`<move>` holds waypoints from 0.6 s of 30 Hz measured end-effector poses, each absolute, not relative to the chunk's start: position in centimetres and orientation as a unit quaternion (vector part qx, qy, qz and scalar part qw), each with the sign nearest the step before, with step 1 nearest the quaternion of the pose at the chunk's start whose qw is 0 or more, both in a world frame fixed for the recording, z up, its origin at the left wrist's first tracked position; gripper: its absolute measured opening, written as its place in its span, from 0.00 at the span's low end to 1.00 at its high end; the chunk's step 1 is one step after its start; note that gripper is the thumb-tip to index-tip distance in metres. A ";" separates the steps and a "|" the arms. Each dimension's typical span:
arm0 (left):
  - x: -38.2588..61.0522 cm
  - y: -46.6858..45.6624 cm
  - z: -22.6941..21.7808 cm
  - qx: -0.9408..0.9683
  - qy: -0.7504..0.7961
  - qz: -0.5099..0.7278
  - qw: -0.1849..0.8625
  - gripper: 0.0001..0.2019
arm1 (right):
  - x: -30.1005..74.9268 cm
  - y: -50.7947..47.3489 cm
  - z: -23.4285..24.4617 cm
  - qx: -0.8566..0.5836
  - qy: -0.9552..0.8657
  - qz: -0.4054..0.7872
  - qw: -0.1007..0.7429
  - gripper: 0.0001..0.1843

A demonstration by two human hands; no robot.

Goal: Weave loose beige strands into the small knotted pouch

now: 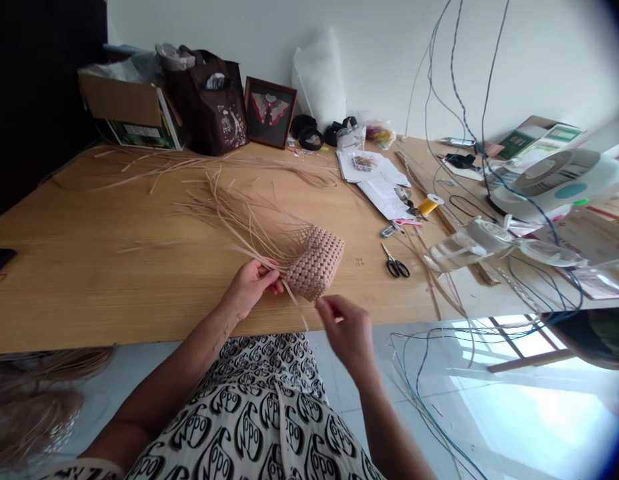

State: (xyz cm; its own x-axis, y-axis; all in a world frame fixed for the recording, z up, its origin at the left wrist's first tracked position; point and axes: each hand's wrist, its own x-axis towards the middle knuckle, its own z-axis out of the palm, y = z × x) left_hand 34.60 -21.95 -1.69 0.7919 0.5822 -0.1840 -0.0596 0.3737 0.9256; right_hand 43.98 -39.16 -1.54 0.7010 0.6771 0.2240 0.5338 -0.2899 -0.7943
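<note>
Woven basket (314,263), its knobbly tan weave gripped at the tabletop's near edge, just right of the left grip (249,288). That grip is pressed together, pinching loose strands (239,213) against the basket's side, while the strands fan out past it across the tabletop (89,267). The right grip (345,332) hangs just below the basket beside a dangling strand, too blurred to tell whether it is spread or pinching. Close below both grips lies a lap in black-and-white patterned clothing (249,413).

Springy strands like these appear to call for a firm pinch close to the weave, with each one kept apart from its neighbours. The tabletop's edge runs directly under the grips, leaving little room on the near side, while bare wood stretches away left of the left grip. Right of the right grip lie scissors (395,264) and a yellow spool (429,205). Beyond the grips, papers (374,177), a framed picture (270,112), a brown bag (207,100) and a cardboard box (129,113) line the far wall side.
</note>
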 end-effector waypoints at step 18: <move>34.9 -22.0 0.4 0.540 0.200 0.226 0.786 0.13 | 42.3 -38.4 2.6 -0.744 -0.433 -0.140 0.488 0.05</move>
State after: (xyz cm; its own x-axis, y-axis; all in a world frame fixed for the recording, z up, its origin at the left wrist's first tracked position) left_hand 34.92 -22.02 0.40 0.8178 0.5710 -0.0716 -0.1383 0.3159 0.9387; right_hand 42.30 -38.45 2.59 0.5855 0.5087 0.6312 0.7816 -0.1475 -0.6061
